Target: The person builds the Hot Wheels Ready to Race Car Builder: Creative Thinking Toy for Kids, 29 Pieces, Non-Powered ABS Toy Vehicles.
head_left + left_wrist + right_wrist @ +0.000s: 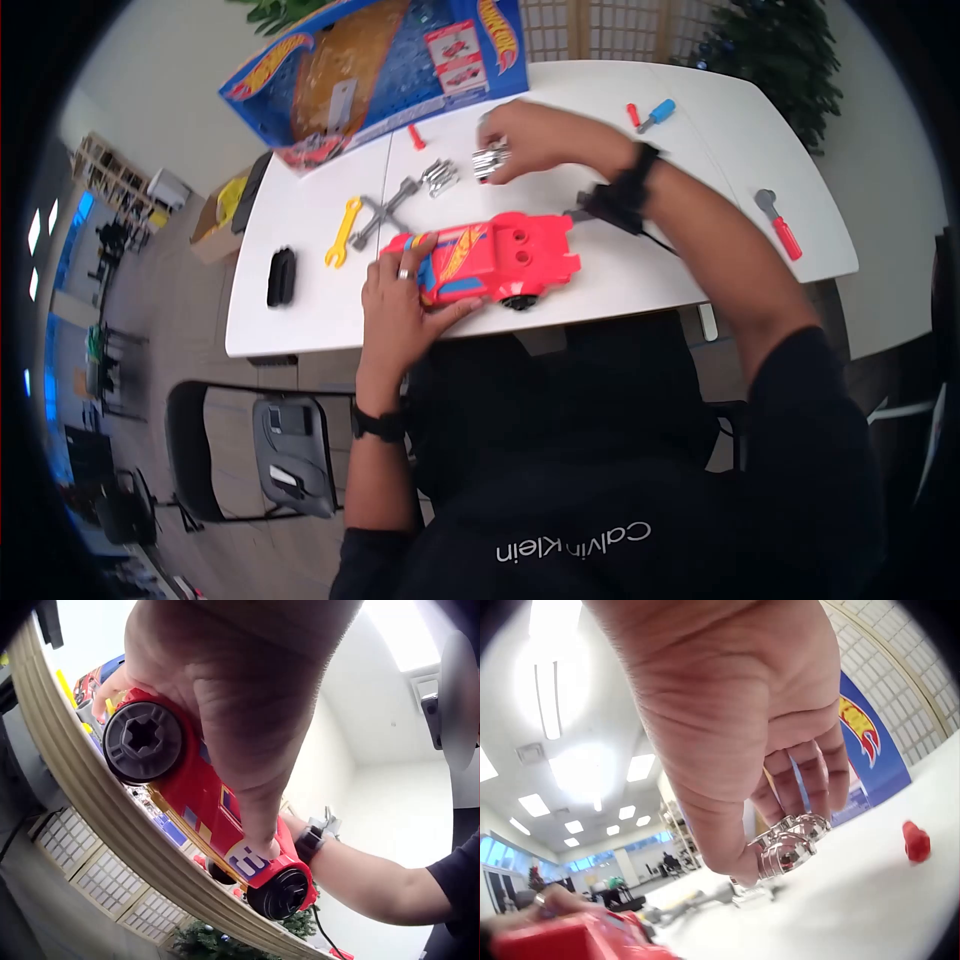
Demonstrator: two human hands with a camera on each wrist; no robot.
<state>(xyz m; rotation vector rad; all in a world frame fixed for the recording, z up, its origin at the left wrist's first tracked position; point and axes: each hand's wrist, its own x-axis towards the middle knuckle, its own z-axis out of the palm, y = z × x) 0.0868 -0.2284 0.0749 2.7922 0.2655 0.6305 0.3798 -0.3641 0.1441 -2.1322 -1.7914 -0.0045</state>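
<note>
A red toy car (520, 255) with blue and yellow markings lies near the table's front edge. My left hand (402, 310) grips its left end, fingers over the top and thumb along the near side; the left wrist view shows the thumb pressed to the car's side (217, 817) between two black wheels. Above the table, beyond the car, my right hand (545, 140) pinches a shiny chrome part (490, 160). In the right wrist view the chrome part (787, 851) sits between thumb and fingers. Another chrome part (439, 177) lies on the table, left of that hand.
A grey cross-shaped wrench (383, 213), a yellow wrench (343, 232) and a black part (282, 277) lie to the left. The blue box (375, 120) stands at the back. A red piece (416, 137) lies before it. Blue (658, 113) and red-handled (785, 238) tools lie right.
</note>
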